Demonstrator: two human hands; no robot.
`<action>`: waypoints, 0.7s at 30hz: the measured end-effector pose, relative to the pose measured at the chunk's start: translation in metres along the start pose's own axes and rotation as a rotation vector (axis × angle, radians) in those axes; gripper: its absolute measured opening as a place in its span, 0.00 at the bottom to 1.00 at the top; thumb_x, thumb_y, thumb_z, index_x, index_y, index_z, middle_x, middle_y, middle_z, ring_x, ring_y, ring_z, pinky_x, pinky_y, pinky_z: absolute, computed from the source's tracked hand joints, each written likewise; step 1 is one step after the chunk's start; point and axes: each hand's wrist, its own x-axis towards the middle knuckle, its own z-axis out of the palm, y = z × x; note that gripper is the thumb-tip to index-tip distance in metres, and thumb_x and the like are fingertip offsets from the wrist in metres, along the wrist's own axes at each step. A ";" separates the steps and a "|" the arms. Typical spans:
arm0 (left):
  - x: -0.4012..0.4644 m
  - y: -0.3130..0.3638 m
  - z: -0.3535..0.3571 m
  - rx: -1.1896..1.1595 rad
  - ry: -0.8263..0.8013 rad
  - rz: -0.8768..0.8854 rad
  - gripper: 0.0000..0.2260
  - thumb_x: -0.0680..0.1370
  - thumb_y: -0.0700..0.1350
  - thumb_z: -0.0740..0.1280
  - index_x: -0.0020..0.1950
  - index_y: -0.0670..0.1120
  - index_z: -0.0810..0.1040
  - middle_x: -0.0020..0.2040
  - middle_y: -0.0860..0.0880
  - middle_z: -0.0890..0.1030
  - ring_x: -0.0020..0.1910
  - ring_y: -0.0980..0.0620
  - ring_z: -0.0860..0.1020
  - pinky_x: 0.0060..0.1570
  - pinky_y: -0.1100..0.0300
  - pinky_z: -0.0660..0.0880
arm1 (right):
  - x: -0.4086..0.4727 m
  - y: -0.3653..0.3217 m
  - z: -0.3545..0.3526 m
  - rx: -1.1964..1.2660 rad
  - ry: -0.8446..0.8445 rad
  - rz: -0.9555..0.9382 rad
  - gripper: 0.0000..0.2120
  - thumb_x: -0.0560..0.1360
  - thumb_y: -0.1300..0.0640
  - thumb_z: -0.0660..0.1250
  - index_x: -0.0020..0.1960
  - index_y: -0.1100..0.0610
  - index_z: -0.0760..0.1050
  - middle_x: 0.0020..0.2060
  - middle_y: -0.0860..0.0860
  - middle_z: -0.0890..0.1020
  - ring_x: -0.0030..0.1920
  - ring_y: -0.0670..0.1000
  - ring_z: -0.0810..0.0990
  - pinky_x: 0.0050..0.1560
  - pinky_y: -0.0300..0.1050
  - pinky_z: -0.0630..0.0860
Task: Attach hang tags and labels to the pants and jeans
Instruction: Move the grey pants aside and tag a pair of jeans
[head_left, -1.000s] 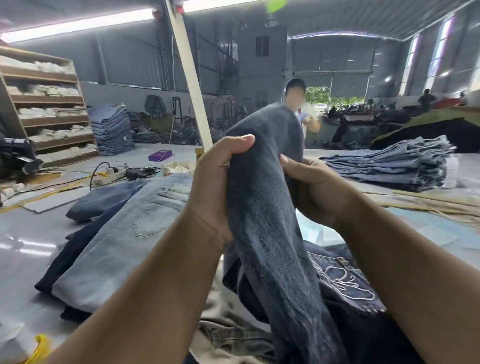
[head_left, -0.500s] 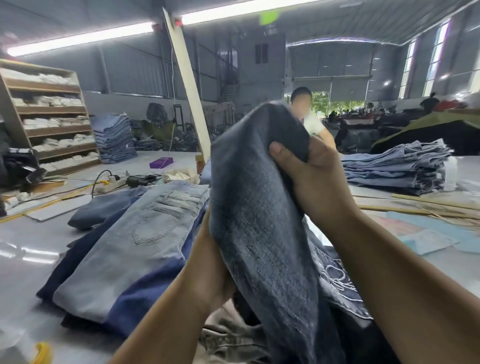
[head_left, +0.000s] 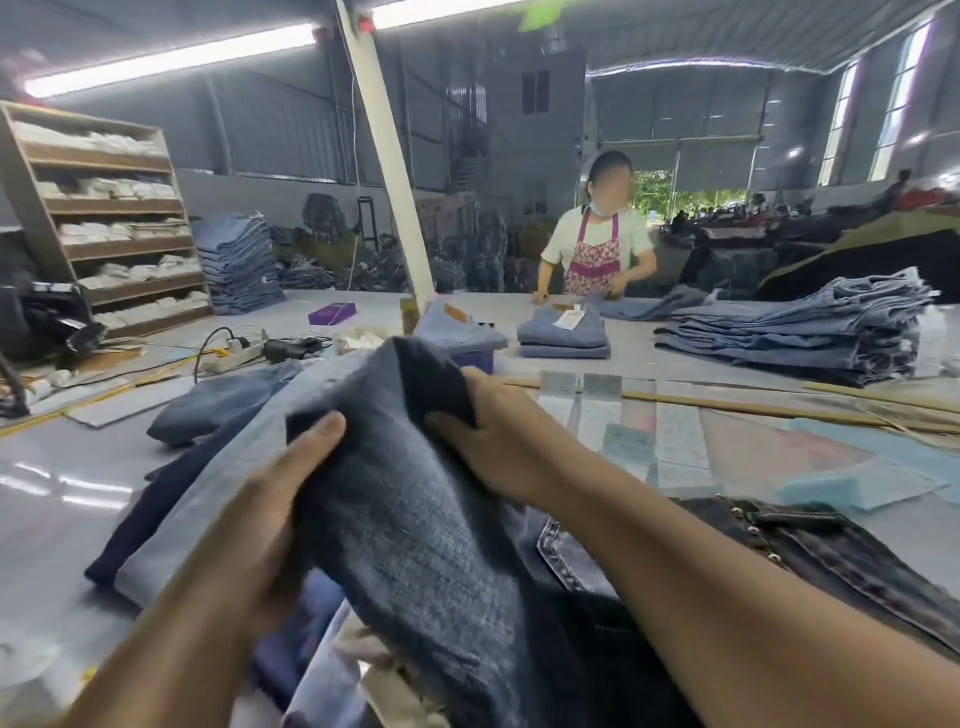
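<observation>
Lowered since half a second ago, the dark jeans now sit bunched above the grey surface, and a person in an apron shows behind them. Pale jeans lie flat to the left; a tall stack rests far right, a small folded pile bearing a white tag at centre. Left hand grips the cloth's near edge, thumb on top; right hand clutches the upper fold, fingers curled into it. Paper labels lie flat just right of the hands.
</observation>
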 end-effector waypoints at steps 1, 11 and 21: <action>0.005 0.004 -0.006 0.104 0.072 0.037 0.13 0.81 0.32 0.59 0.63 0.34 0.78 0.48 0.35 0.83 0.60 0.42 0.78 0.63 0.57 0.73 | 0.001 -0.001 0.005 -0.034 -0.005 -0.018 0.15 0.79 0.50 0.65 0.62 0.55 0.71 0.58 0.55 0.79 0.57 0.57 0.77 0.55 0.49 0.74; 0.026 -0.062 -0.081 1.190 0.142 -0.263 0.17 0.72 0.52 0.75 0.54 0.44 0.77 0.49 0.44 0.82 0.49 0.43 0.80 0.52 0.49 0.78 | 0.007 -0.009 0.016 -0.469 -0.287 0.112 0.08 0.80 0.53 0.60 0.55 0.56 0.70 0.56 0.55 0.77 0.48 0.55 0.73 0.47 0.47 0.71; 0.061 -0.070 0.009 1.492 -0.303 0.339 0.21 0.81 0.57 0.59 0.72 0.53 0.69 0.73 0.50 0.69 0.72 0.48 0.64 0.72 0.50 0.60 | -0.015 0.012 -0.001 -0.457 -0.384 0.332 0.14 0.82 0.56 0.56 0.64 0.59 0.71 0.63 0.59 0.75 0.61 0.58 0.74 0.52 0.44 0.68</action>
